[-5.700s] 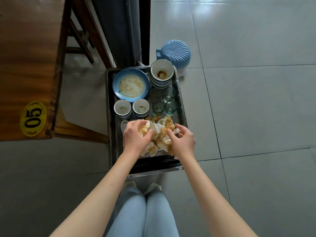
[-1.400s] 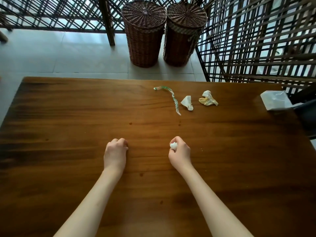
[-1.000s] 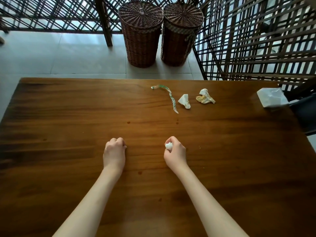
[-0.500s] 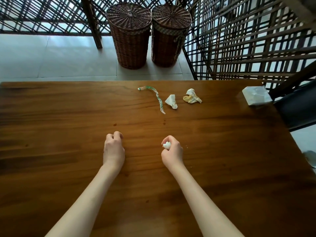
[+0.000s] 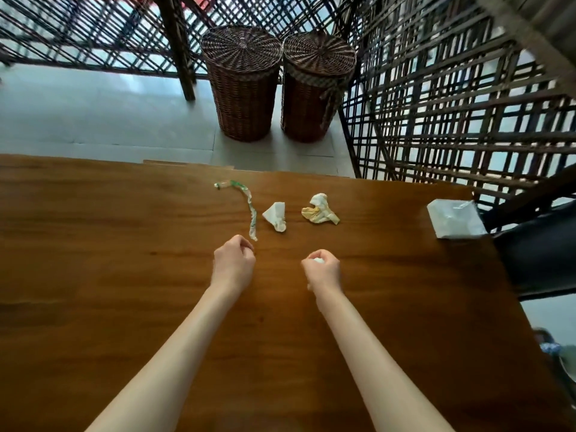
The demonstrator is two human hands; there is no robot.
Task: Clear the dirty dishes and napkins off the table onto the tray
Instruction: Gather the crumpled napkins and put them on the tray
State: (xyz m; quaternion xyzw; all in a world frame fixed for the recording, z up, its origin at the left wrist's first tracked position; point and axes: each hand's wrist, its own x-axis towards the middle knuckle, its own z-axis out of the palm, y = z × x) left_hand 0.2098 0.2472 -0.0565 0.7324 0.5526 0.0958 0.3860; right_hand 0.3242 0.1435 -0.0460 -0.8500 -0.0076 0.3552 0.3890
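Two hands are showing over the wooden table. Three loose scraps are lying beyond the fingertips: one twisted green-and-white wrapper strip, one white crumpled napkin and one yellow-stained crumpled napkin. One clear tissue packet is sitting far to the right of the fingers, at the table's edge, and two lidded wicker baskets are standing on the floor past the table.

The left hand is curling its fingers into a loose fist just short of the strip's near end; whether it is pinching anything cannot be told, since the fingertips are tucked under. The right hand is closing around a small white wad of napkin, of which only a sliver is peeking out above the knuckles. The tray is not showing. A dark chair at the right is cut off by the frame.

Compared with half a second ago, both hands are sitting much closer to the three scraps, the left one nearly reaching the strip, and the right hand's grip on the wad is unchanged.
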